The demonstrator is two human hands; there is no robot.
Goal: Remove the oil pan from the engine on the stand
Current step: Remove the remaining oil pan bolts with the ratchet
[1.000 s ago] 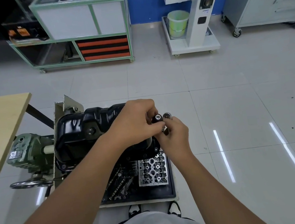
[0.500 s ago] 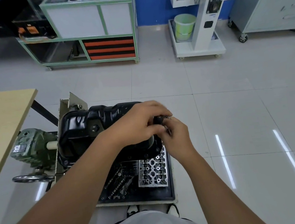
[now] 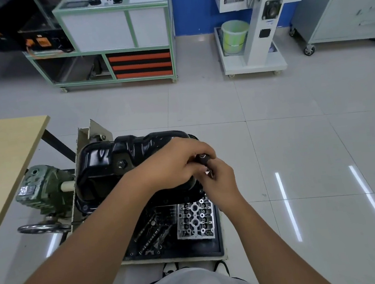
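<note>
The black oil pan (image 3: 113, 159) sits on top of the engine on the stand (image 3: 85, 139), bottom side up. My left hand (image 3: 172, 164) hovers over the pan's right end, its fingers curled round a small dark socket (image 3: 203, 158). My right hand (image 3: 219, 182) is just right of it and pinches a small shiny metal piece (image 3: 209, 173) below the socket. The two hands touch. The pan's right edge is hidden under them.
A black tray (image 3: 218, 236) below the engine holds a silver cylinder head (image 3: 196, 220) and several dark parts. A green gearbox (image 3: 45, 193) with a handwheel (image 3: 43, 228) is left of the stand. A wooden table (image 3: 2, 163) stands at the left. Carts line the far wall.
Both hands have stayed together at the pan's right end. The socket and the shiny piece, side by side a second ago, are now closer and partly hidden in my fingers.
</note>
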